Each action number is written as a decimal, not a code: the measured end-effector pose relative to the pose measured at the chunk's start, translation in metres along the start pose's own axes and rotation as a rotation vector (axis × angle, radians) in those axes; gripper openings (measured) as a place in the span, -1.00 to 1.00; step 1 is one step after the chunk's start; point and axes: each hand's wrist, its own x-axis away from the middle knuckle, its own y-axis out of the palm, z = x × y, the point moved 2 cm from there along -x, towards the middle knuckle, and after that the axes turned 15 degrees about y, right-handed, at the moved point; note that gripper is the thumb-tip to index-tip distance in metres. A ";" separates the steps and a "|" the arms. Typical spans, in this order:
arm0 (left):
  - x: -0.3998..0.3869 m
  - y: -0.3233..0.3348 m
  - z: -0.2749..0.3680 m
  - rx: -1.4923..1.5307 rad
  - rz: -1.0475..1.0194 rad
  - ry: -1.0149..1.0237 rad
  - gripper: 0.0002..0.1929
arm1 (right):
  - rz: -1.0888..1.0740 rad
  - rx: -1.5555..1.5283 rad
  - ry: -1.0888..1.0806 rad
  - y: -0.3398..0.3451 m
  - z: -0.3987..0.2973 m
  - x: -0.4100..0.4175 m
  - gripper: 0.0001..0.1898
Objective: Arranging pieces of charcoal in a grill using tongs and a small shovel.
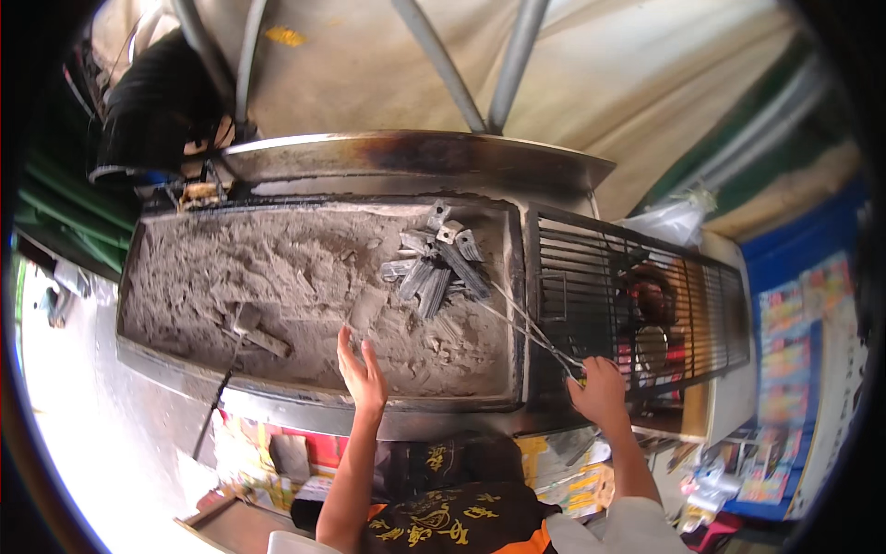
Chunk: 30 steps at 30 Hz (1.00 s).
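My right hand [601, 393] grips a pair of long metal tongs [552, 347] by the handle end. The tong arms are spread and reach left to the lower right side of a charcoal pile [435, 280]; whether they pinch a stick cannot be made out. Grey-black charcoal sticks, some with a hole through the end, lean together in this heap. Under them is a bed of grey ash [291, 256] filling a long metal charcoal grill [415, 419]. My left hand [363, 374] is held over the ash near the front rim, empty, thumb and fingers apart.
A long-handled ash rake [216, 405] crosses the front rim at left, its head in the ash. A slatted black grate [595, 242] adjoins the grill's right end. Behind rises a scorched metal backsplash [415, 152]. A black flexible duct [156, 104] stands back left.
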 end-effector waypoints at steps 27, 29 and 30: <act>0.008 -0.021 -0.025 0.045 -0.025 0.055 -0.44 | 0.007 0.035 0.093 0.031 -0.001 0.006 -0.61; 0.007 -0.021 -0.025 0.046 -0.019 0.059 -0.44 | -0.008 0.024 0.076 0.043 -0.002 0.002 -0.61; 0.007 -0.023 -0.025 0.040 -0.016 0.059 -0.45 | -0.008 0.023 0.073 0.043 -0.003 0.002 -0.61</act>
